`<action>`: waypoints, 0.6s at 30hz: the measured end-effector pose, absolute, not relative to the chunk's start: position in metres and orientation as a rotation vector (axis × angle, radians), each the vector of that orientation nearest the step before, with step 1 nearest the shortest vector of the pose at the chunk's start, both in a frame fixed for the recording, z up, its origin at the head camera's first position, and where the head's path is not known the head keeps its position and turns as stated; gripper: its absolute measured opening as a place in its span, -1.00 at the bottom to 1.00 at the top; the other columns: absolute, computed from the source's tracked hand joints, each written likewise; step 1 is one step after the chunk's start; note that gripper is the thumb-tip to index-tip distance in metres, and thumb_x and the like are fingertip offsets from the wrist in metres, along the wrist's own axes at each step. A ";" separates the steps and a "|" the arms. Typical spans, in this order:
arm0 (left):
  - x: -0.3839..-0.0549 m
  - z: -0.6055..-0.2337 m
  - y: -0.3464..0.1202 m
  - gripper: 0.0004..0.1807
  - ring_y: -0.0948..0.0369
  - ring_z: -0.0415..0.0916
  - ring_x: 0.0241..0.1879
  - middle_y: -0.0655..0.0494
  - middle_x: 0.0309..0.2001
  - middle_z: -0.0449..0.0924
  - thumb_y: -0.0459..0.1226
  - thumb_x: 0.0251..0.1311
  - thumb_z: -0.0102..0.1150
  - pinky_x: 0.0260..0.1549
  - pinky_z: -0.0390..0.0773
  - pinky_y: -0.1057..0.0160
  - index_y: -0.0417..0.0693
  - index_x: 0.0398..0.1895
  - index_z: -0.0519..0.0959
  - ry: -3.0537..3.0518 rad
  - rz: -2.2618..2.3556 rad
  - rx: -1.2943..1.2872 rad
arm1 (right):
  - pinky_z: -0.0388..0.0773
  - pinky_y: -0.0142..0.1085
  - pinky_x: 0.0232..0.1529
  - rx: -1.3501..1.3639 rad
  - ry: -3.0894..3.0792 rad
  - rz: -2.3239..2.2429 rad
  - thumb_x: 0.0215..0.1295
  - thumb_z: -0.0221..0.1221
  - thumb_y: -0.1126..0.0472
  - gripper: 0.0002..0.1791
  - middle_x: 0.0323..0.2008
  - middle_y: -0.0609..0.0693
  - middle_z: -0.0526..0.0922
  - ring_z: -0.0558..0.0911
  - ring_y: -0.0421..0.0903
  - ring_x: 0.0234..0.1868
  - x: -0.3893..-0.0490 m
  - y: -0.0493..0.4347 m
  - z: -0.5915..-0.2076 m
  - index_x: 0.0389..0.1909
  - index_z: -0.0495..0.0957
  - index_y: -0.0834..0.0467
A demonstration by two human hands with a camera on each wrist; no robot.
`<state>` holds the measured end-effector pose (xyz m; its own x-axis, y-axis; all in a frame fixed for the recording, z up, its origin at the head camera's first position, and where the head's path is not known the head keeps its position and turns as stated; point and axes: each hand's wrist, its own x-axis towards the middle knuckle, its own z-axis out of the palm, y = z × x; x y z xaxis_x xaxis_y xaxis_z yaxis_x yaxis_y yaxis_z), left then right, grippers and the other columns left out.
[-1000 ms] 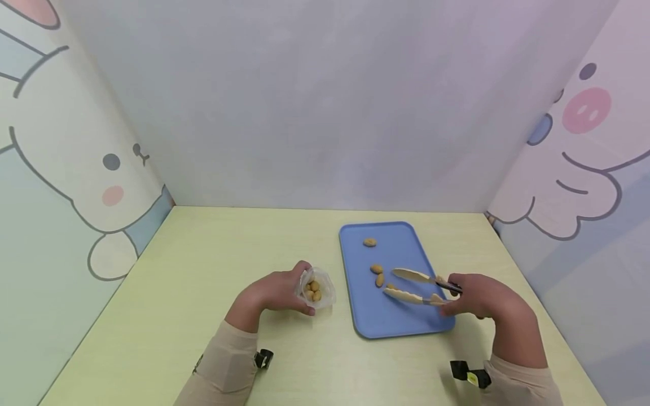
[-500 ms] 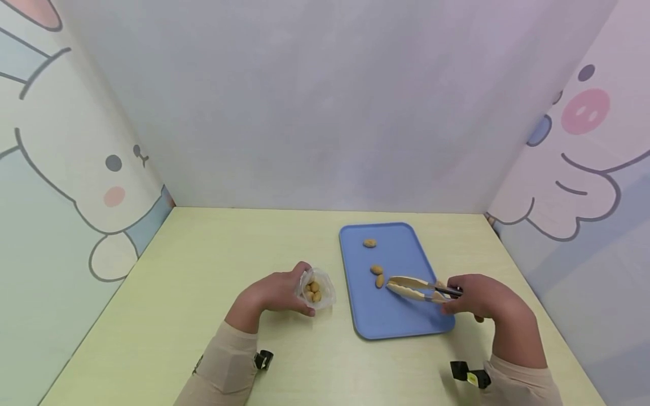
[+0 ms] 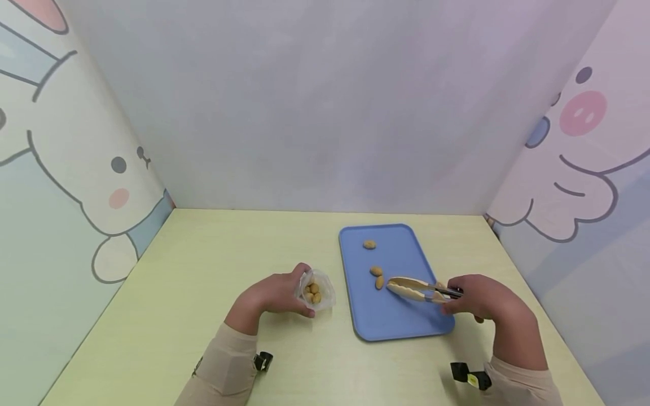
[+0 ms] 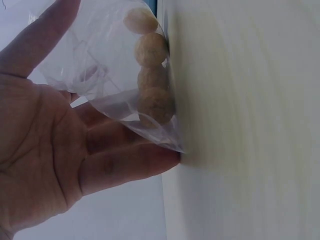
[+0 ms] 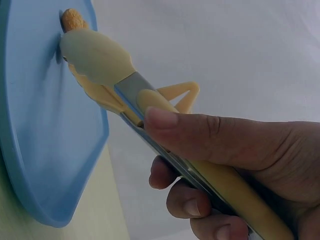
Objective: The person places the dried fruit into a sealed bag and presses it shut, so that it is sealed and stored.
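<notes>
My left hand [image 3: 281, 290] holds a clear plastic bag [image 3: 327, 293] by its sides, thumb and fingers spread around it. Inside it lie several round brown nut-like balls [image 4: 151, 50], and its bottom sits against the tabletop. My right hand [image 3: 472, 296] grips cream-tipped tongs [image 5: 97, 56] with metal arms, squeezed so their scalloped heads nearly meet, low over a blue tray [image 3: 376, 321]. What lies between the heads is hidden. Left of the tips, two oval brown nut-like pieces [image 3: 380, 282] lie close together on the tray. A third oval piece [image 3: 369, 244] is farther back.
The pale yellow table [image 3: 244, 237] reaches a grey back wall [image 3: 325, 113]. Side walls carry large cartoon animals [image 3: 584, 113]. Dark wrist camera mounts [image 3: 469, 375] sit at both sleeves. Table surface separates the bag from the tray's left rim.
The tongs' heads came together around where a fourth piece lay on the tray; that piece is now out of sight. The left hand and bag stayed in place.
</notes>
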<state>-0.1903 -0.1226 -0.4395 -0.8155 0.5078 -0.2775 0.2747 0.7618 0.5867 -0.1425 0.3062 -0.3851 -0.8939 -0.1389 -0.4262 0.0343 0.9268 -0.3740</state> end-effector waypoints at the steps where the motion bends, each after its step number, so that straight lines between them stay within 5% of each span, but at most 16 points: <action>1: -0.190 -0.440 -0.123 -0.06 0.15 0.44 -0.29 0.12 -0.22 0.47 0.14 -0.14 0.51 -0.22 0.43 0.09 0.16 0.25 0.16 2.531 0.752 0.594 | 0.27 -0.21 -0.57 -0.084 2.634 -0.521 0.07 0.40 -0.03 -0.66 -0.53 -0.02 0.45 0.38 -0.10 -0.68 -0.142 0.306 -0.385 -0.44 0.45 0.05; 10: -0.191 -0.441 -0.123 -0.05 0.16 0.44 -0.29 0.12 -0.22 0.47 0.15 -0.15 0.51 -0.22 0.43 0.10 0.15 0.25 0.16 2.536 0.747 0.596 | 0.30 -0.22 -0.55 -0.175 2.763 -0.512 0.13 0.34 -0.16 -0.62 -0.52 -0.06 0.45 0.41 -0.12 -0.61 -0.144 0.304 -0.380 -0.33 0.46 0.02; 18: -0.191 -0.440 -0.122 -0.06 0.16 0.45 -0.28 0.12 -0.22 0.48 0.14 -0.15 0.51 -0.21 0.43 0.09 0.15 0.25 0.16 2.533 0.758 0.593 | 0.17 -0.26 -0.53 -0.359 2.993 -0.420 0.17 0.29 -0.23 -0.61 -0.60 -0.13 0.30 0.28 -0.18 -0.57 -0.145 0.293 -0.377 -0.44 0.38 -0.06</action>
